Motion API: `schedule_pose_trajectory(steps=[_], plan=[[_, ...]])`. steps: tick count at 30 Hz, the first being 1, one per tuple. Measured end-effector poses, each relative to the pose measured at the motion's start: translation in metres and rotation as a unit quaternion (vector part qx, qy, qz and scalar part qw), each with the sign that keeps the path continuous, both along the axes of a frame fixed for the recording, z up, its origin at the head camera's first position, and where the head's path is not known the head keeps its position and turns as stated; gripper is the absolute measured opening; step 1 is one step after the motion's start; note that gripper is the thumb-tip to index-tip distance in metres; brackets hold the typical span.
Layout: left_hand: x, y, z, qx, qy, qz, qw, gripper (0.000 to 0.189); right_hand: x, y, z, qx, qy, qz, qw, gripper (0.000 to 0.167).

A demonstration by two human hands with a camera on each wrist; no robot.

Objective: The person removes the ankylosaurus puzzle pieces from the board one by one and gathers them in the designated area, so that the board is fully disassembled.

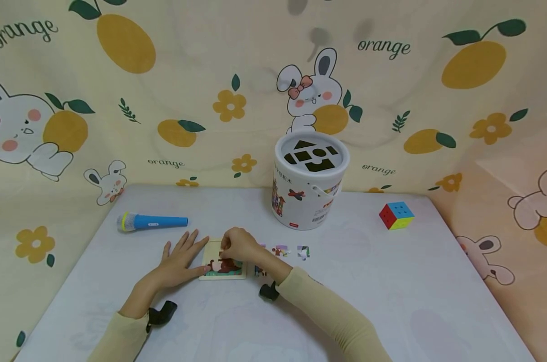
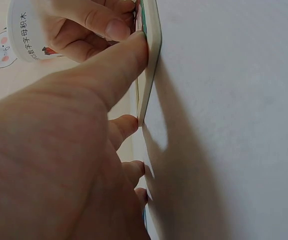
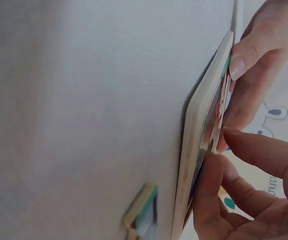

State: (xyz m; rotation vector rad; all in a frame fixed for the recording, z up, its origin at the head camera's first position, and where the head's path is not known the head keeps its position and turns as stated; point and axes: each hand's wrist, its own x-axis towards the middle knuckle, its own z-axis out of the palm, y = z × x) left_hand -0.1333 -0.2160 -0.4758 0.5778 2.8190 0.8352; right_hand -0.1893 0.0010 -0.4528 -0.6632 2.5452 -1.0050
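Note:
A small wooden jigsaw board lies flat on the table, partly filled with a brown, pink and green picture. My left hand rests at its left side with fingers spread; the thumb presses on the board's edge. Over the upper part of the board, my right hand pinches a puzzle piece between thumb and fingers, mostly covered by them. Loose puzzle pieces lie right of the board, some partly behind the right forearm. One piece also shows in the right wrist view.
A white bucket with a shape-cutout lid stands behind the pieces. A blue toy microphone lies at the back left, and a coloured puzzle cube sits at the back right. Patterned cloth hangs behind the white table.

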Motion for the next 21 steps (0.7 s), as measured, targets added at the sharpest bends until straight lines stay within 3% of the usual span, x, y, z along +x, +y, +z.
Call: schedule_pose_trajectory(steps=[12, 21], plan=[[-0.0024, -0.0005, -0.0052, -0.006, 0.001, -0.001, 1.0, 0.08, -0.0012, 0.0002, 0.0009, 0.01, 0.018, 0.011, 0.9997, 0.016], [-0.0014, -0.0012, -0.0046, 0.002, 0.008, -0.001, 1.0, 0.08, -0.0004, 0.0009, 0.0023, 0.002, 0.003, 0.013, 0.9999, 0.019]])
